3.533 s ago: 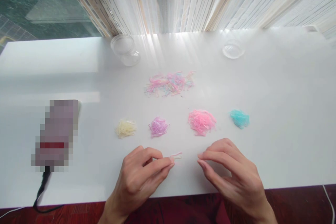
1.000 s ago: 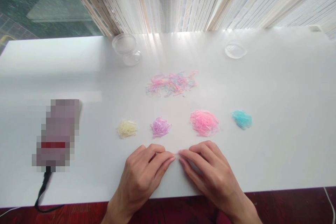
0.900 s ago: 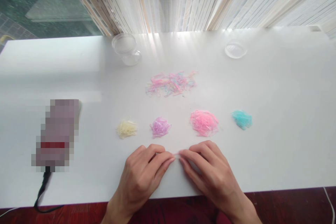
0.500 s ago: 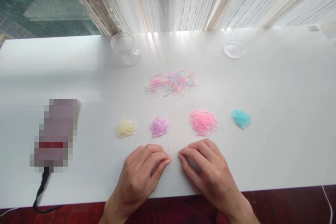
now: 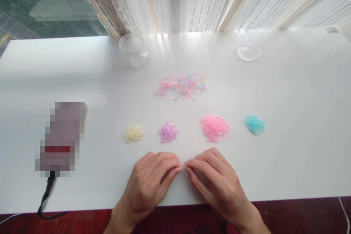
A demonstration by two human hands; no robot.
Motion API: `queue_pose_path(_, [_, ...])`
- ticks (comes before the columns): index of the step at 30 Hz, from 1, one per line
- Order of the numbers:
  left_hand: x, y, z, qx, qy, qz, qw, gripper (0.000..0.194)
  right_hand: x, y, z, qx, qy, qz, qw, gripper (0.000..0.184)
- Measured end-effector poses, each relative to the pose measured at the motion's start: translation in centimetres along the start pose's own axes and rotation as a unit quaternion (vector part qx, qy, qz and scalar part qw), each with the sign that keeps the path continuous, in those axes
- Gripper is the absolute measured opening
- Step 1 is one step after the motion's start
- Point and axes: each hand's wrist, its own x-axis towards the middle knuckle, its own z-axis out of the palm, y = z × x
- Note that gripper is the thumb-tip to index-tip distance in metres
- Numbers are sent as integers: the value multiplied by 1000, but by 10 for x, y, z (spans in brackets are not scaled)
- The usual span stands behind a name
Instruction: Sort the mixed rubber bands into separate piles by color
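Note:
My left hand (image 5: 153,175) is pinched shut on a thin pink rubber band (image 5: 180,158), which sticks up past the fingertips. Just to its right, my right hand (image 5: 214,175) has thumb and fingers pressed together; whatever is between them is too small to make out. The two sets of fingertips nearly meet above the white table. Beyond the hands lie sorted piles of small rubber bands: a pale yellow pile (image 5: 134,133), a purple pile (image 5: 169,132), a larger pink pile (image 5: 215,128) and a turquoise pile (image 5: 255,124). Farther back spreads a mixed-colour pile (image 5: 181,86).
A clear round container (image 5: 131,44) stands at the back left, with another clear piece (image 5: 139,59) against it. A clear round lid (image 5: 248,51) lies back right. On the left is a blurred-out phone-like object (image 5: 61,135) with a black cable (image 5: 45,197). Curtains (image 5: 178,3) hang behind the table (image 5: 296,135).
Earlier my left hand held several bands fanned out, with my right hand farther away. The hands came together; now a pink band points upward from my left fingers. The piles look the same.

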Motion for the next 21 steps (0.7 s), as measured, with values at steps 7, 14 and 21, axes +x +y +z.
queue_pose_path(7, [0,0,1,-12,3,-3,1000,8,1,0,-1,1,6,4,1000,17])
queue_pose_path(14, [-2,0,0,-24,7,-3,1000,9,-2,0,-1,9,2,2,1000,15])
queue_pose_path(21, [-4,-1,0,-46,3,-8,999,12,-5,3,1,17,3,13,1000,24])
